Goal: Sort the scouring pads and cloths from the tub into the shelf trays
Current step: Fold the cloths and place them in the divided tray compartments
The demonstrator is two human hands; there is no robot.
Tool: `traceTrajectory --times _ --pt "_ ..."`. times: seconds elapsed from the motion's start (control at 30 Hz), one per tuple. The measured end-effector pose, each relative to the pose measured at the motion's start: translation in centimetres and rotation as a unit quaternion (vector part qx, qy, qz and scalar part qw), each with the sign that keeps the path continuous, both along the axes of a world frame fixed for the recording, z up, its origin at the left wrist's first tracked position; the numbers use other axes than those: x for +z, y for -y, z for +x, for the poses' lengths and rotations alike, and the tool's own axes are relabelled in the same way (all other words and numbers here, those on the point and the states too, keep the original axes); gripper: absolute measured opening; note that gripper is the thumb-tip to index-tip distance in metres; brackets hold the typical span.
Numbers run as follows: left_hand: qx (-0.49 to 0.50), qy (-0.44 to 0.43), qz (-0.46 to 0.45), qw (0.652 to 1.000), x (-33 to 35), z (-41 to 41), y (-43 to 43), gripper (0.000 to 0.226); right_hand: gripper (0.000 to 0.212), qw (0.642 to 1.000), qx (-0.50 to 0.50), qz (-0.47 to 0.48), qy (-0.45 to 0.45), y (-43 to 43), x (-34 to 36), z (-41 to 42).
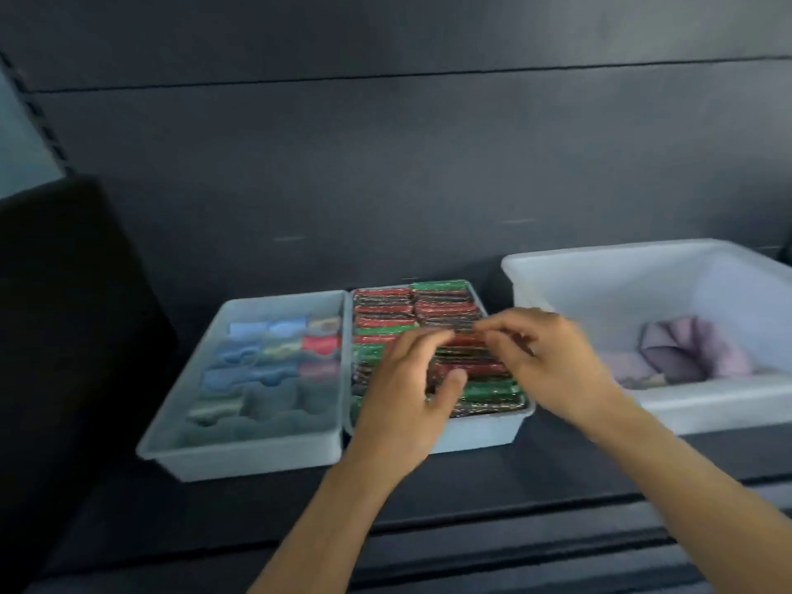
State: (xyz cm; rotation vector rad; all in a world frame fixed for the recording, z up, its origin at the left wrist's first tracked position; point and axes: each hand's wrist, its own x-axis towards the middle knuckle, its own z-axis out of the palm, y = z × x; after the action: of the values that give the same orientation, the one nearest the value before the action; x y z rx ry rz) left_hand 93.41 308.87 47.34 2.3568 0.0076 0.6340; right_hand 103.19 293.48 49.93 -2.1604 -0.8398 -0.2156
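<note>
Dark grey panels back the black shelf (493,478) on which two trays and a tub stand in a row. We hold our left hand (407,396) and right hand (553,358) together over the middle tray (480,435), which is packed with red and green glittery scouring pads (385,302) standing on edge in rows. Our left fingers are curled with the thumb opposite them, gripping a red pad (467,342) near the tray's centre. Our right thumb and forefinger pinch the same pad's upper edge from the other side, the remaining fingers loosely bent. Motion blur softens the fingertips. Touching that tray's left wall is a second grey tray (240,458) holding folded cloths (265,349) in blue, red, beige and dark green. Toward the shelf's right end, apart from the trays, sits the white tub (707,415), with pale pink and lilac cloths (685,349) crumpled near its front wall.
</note>
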Motion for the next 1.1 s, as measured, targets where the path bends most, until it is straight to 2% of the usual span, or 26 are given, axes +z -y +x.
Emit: traceTrajectory --times 0.1,0.2,0.27,0.4,0.5,0.67,0.8,0.87,0.93,1.0,1.1 --pt "-0.086 -0.010 0.028 0.996 -0.4 2.0 6.3 0.049 0.021 0.996 -0.083 0.022 -0.031 7.0 0.8 2.3" --pt "-0.148 -0.024 0.107 0.983 -0.9 4.6 10.5 0.057 0.015 0.989 -0.136 -0.018 -0.047 11.5 1.5 5.2" --pt "-0.159 -0.032 0.149 0.975 -1.2 6.3 11.5 0.052 0.018 0.982 -0.123 -0.098 -0.099 12.9 1.5 7.3" --pt "-0.142 -0.038 0.203 0.968 -1.3 7.6 10.6 0.044 0.030 0.936 -0.048 -0.305 -0.166 13.6 0.7 11.3" --pt "-0.146 -0.062 0.170 0.973 -1.2 7.1 9.4 0.036 0.039 0.905 -0.011 -0.388 -0.171 12.7 -0.4 14.1" --pt "-0.172 -0.098 0.060 0.978 -1.4 6.6 8.4 0.031 0.052 0.861 -0.007 -0.481 -0.163 10.1 -3.4 17.8" --pt "-0.178 -0.119 -0.029 0.976 -1.3 6.9 8.8 0.034 0.030 0.829 -0.010 -0.525 -0.193 9.3 -5.0 17.7" --pt "-0.173 -0.125 -0.054 0.976 -1.3 7.1 8.9 0.027 0.024 0.821 -0.009 -0.533 -0.205 9.3 -5.2 17.9" --pt "-0.168 -0.127 -0.063 0.976 -1.3 7.3 8.9 0.021 0.023 0.832 0.000 -0.520 -0.192 9.5 -4.8 18.0" --pt "-0.165 -0.131 -0.067 0.975 -1.1 7.2 9.1 0.020 0.021 0.864 0.008 -0.470 -0.182 9.9 -3.6 17.8" --pt "-0.154 -0.143 -0.079 0.975 -0.6 7.1 9.3 0.025 0.017 0.934 0.009 -0.284 -0.217 10.3 -0.5 16.7"
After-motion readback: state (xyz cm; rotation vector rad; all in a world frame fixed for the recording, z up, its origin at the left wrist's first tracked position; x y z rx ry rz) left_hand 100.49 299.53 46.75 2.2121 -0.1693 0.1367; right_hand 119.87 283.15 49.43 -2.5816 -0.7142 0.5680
